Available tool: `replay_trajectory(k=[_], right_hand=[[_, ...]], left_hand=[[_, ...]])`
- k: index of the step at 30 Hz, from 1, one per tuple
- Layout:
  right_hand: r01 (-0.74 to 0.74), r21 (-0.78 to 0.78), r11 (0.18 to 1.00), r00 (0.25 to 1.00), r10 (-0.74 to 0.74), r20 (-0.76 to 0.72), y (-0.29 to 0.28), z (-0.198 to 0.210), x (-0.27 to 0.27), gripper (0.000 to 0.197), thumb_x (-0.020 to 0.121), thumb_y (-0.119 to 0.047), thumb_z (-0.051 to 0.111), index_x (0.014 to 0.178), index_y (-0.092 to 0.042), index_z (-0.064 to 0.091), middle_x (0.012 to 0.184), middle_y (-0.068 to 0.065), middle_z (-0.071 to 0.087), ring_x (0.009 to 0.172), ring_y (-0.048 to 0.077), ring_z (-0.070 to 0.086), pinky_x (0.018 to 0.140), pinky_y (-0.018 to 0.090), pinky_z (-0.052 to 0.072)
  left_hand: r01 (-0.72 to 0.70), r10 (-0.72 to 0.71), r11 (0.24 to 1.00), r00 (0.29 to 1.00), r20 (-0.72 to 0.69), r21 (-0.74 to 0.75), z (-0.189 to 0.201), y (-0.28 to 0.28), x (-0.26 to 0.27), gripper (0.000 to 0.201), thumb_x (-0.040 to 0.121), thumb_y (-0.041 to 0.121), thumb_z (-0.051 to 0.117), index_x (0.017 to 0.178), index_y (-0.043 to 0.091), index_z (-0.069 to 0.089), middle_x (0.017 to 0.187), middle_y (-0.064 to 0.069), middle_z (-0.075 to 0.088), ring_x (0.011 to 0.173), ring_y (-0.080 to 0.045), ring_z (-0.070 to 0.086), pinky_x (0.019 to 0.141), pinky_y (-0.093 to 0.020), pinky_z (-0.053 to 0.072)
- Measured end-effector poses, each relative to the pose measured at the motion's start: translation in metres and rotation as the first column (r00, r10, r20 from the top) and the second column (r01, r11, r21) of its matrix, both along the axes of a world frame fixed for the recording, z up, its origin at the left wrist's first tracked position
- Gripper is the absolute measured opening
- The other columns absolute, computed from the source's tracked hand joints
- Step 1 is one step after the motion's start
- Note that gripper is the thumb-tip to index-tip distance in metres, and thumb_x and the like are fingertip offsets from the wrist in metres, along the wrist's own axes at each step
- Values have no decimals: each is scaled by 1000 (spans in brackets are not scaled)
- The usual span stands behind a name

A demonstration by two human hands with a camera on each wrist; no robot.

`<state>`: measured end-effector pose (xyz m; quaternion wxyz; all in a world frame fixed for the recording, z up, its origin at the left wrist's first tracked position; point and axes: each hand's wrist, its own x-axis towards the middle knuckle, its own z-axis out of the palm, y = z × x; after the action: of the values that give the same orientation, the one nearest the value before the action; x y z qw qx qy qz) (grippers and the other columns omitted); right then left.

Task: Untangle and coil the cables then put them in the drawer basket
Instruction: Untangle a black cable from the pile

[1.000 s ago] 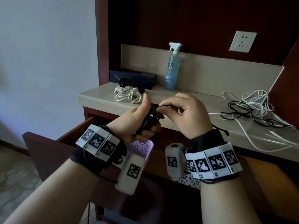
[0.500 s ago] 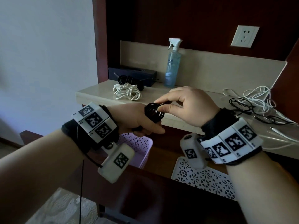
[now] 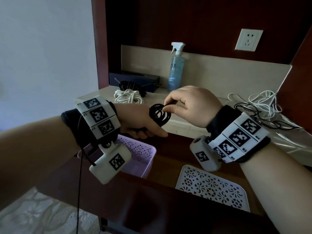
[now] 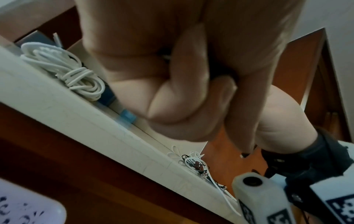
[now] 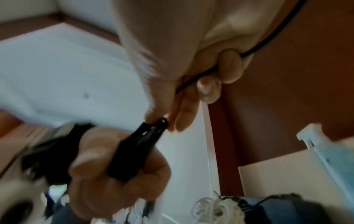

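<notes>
A pale stone counter [image 3: 184, 125] sits in a dark wood alcove, with an open drawer below it. Held above the counter's front edge is a small black cable coil [image 3: 159, 114]. The left hand [image 3: 143, 120] has its fingers curled tight around the coil's lower part. The right hand [image 3: 192, 105] pinches the coil's top loops between thumb and forefinger; the right wrist view shows a black strand running through that hand's curled fingers [image 5: 228, 66], though the picture is blurred.

In the drawer below the hands stands a lilac drawer basket [image 3: 140, 154], and to its right lies a white perforated basket [image 3: 214, 188].

On the counter behind the left hand rest a coiled white cable [image 3: 129, 97] and a coiled black cable [image 3: 130, 85], beside a dark box [image 3: 135, 78]. A blue spray bottle [image 3: 175, 68] stands upright against the backsplash. At the counter's right end lies a tangle of white and black cables [image 3: 258, 105]. A white wall socket [image 3: 249, 39] is mounted on the wood panel above.
</notes>
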<state>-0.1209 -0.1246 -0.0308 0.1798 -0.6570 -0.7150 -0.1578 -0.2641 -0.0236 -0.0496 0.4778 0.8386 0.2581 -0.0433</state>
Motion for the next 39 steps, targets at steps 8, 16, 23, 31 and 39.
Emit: replay_trajectory(k=[8, 16, 23, 31, 39], right_hand=[[145, -196, 970, 822, -8, 570, -4, 14, -16, 66, 85, -58, 48, 142, -34, 25, 132, -10, 43, 114, 16, 49, 85, 34, 44], [250, -220, 943, 724, -32, 689, -6, 14, -30, 17, 95, -35, 45, 103, -25, 56, 82, -7, 52, 80, 19, 54, 55, 25, 33], [222, -158, 962, 720, -52, 692, -9, 17, -22, 26, 94, -15, 40, 102, -28, 62, 76, -7, 48, 79, 17, 46, 48, 23, 27], [264, -198, 944, 737, -65, 673, -4, 21, -18, 23, 98, -25, 38, 102, -27, 60, 68, -8, 43, 75, 17, 45, 48, 22, 24], [135, -40, 990, 822, -90, 562, -15, 17, -11, 24, 97, -36, 38, 115, -25, 48, 107, -5, 54, 100, 18, 51, 65, 30, 31]], left_hand=[[38, -45, 992, 997, -56, -122, 6, -1, 1, 56, 88, -5, 51, 39, 18, 37, 39, 5, 30, 31, -5, 22, 32, -13, 16], [65, -76, 977, 996, -49, -202, 5, -10, 8, 24, 85, 13, 60, 74, 15, 39, 48, 5, 31, 37, -4, 23, 35, -13, 16], [53, -30, 968, 995, 96, -247, 15, -11, -5, 28, 76, 30, 50, 89, 5, 50, 67, -1, 53, 54, -6, 44, 47, -14, 34], [107, -25, 804, 989, -147, 585, 30, -26, 3, 28, 99, 27, 42, 96, 5, 58, 77, -5, 69, 47, -3, 56, 57, -8, 44], [-153, 178, 974, 972, 151, -166, 27, -10, 3, 10, 92, 5, 50, 95, -2, 57, 69, -6, 52, 56, -12, 45, 58, -21, 28]])
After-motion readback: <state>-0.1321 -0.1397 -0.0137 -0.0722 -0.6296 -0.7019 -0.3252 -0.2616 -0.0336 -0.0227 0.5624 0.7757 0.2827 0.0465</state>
